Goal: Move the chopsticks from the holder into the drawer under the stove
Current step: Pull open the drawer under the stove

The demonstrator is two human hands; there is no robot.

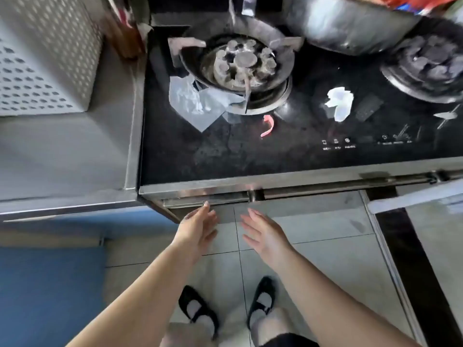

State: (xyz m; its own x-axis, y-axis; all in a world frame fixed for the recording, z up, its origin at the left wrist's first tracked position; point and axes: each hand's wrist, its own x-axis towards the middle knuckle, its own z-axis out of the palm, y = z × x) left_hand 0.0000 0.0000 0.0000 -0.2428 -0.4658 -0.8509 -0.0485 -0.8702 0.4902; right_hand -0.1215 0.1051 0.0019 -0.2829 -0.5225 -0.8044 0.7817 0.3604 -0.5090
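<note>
Both hands empty, fingers spread and loose, reaching low toward the stove front. Left hand (200, 227) nearly at the drawer (208, 202) edge, one fingertip touching or just short of the steel lip; blur hides which. Right hand (263, 234) just beside it, palm turned inward, clear of the metal. Drawer shut or all but shut beneath the stove (250, 151). A small dark latch or notch (255, 195) on the rail just right of the hands. No chopsticks and no holder in view; probably off frame, so no telling where.

Step in hand, by the look of it: opening the drawer. Best done by hooking fingertips of both hands under the lip, evenly either side of centre, and drawing straight back so the runners do not bind. Worth checking whether that latch needs releasing first. Feet (225, 306) close beneath; stepping back a little leaves room for the drawer. Steel edge probably thin; a flat-fingered pull spares the skin.
</note>
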